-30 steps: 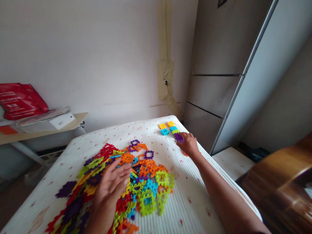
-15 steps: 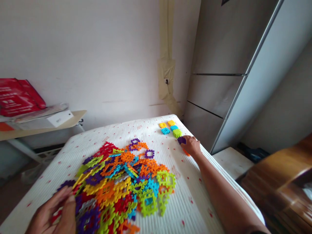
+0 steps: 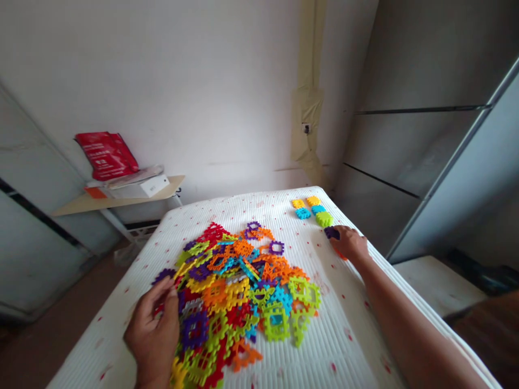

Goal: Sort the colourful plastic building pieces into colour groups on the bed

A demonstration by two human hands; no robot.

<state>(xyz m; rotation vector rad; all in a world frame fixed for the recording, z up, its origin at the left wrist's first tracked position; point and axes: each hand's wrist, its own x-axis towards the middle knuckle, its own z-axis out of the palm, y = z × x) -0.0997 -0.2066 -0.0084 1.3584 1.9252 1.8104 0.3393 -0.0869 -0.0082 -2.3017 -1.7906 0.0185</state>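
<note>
A big heap of flat interlocking plastic pieces (image 3: 239,292) in red, orange, green, purple, yellow and blue lies on a white ribbed mattress (image 3: 316,351). My left hand (image 3: 156,332) rests at the heap's near left edge, fingers curled over a piece I cannot make out. Near the far right corner sit small stacks: yellow (image 3: 298,203), orange (image 3: 313,200), blue (image 3: 303,213) and green (image 3: 324,219). My right hand (image 3: 351,244) lies beside them, fingers closed round a purple stack (image 3: 331,233), with an orange piece showing under the hand.
A low shelf (image 3: 117,197) against the wall on the left carries a red bag (image 3: 106,154) and a white box (image 3: 141,186). A grey wardrobe (image 3: 430,140) stands to the right of the mattress. The mattress's right edge drops off just past my right forearm.
My left hand came off the middle of the heap and drew back to its near left edge. My right hand slid slightly nearer with the purple stack. The camera turned left.
</note>
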